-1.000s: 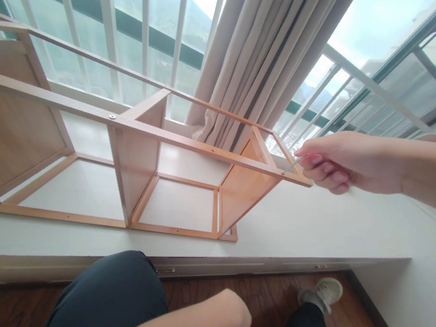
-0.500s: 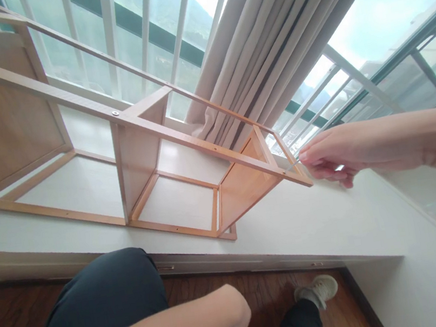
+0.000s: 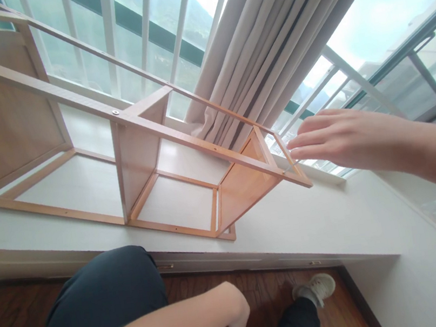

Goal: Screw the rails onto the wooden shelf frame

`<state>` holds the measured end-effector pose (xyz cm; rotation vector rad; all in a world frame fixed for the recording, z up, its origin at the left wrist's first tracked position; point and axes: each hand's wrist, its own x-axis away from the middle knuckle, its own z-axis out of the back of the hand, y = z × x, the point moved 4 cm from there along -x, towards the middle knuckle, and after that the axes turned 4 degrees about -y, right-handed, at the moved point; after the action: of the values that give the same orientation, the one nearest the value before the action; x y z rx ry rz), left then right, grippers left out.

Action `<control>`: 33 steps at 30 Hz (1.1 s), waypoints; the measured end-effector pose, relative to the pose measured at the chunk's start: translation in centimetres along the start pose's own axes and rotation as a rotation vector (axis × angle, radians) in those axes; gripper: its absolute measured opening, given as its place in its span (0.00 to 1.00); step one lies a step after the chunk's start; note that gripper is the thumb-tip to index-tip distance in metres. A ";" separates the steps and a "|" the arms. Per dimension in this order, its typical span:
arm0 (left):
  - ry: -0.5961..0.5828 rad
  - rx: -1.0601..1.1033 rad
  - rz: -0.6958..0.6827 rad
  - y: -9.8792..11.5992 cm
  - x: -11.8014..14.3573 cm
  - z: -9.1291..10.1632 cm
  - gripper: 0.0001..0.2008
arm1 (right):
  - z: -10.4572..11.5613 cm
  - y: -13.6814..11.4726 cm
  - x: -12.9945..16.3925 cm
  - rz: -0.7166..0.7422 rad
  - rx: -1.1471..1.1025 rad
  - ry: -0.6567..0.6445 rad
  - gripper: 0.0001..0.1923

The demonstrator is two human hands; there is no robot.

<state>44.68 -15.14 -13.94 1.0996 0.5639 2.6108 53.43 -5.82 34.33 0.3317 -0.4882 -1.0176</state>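
A light wooden shelf frame [image 3: 164, 131] lies on its side on a white ledge, with panels set across between its rails. At its right end, a thin metal rod that looks like a hex key [image 3: 289, 167] meets the near rail close to its tip. My right hand [image 3: 333, 138] is around the rod's outer end, fingers together and fairly straight, thumb hidden. Low in the middle, my left hand [image 3: 238, 313] hangs bent at the wrist above the floor, away from the frame. Its fingers are mostly hidden.
The white ledge [image 3: 277, 231] runs below a window with white bars [image 3: 112, 42]. A grey-beige curtain [image 3: 251, 54] hangs behind the frame. My bent knee [image 3: 109, 289] and a shoe [image 3: 322, 287] are close to the ledge, over a dark wooden floor [image 3: 195, 287].
My right hand has turned and risen slightly to the left; its curled fingers are now straighter, back of the hand upward. The frame and left hand are nearly still.
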 end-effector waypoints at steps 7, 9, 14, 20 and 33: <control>0.011 0.003 0.004 -0.1 0.0 -0.2 0.19 | -0.9 -0.1 1.0 -0.015 -0.053 0.055 0.15; 0.018 0.004 0.010 -0.1 -0.2 -0.3 0.19 | -0.8 -0.2 0.9 -0.053 -0.097 0.097 0.13; -0.015 -0.008 0.009 -0.2 -0.7 -0.7 0.22 | -0.2 -0.4 0.9 -0.105 -0.195 0.146 0.12; -0.008 0.001 0.013 -0.4 -0.9 -0.9 0.21 | -0.4 0.0 1.2 -0.167 -0.310 0.153 0.12; -0.026 0.006 -0.001 -0.4 -1.1 -1.0 0.16 | -1.0 -0.4 1.1 -0.449 -0.501 0.026 0.26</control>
<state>44.72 -15.44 -15.41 1.1327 0.5675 2.5920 54.13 -6.91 33.49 -0.0003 -0.1196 -1.5264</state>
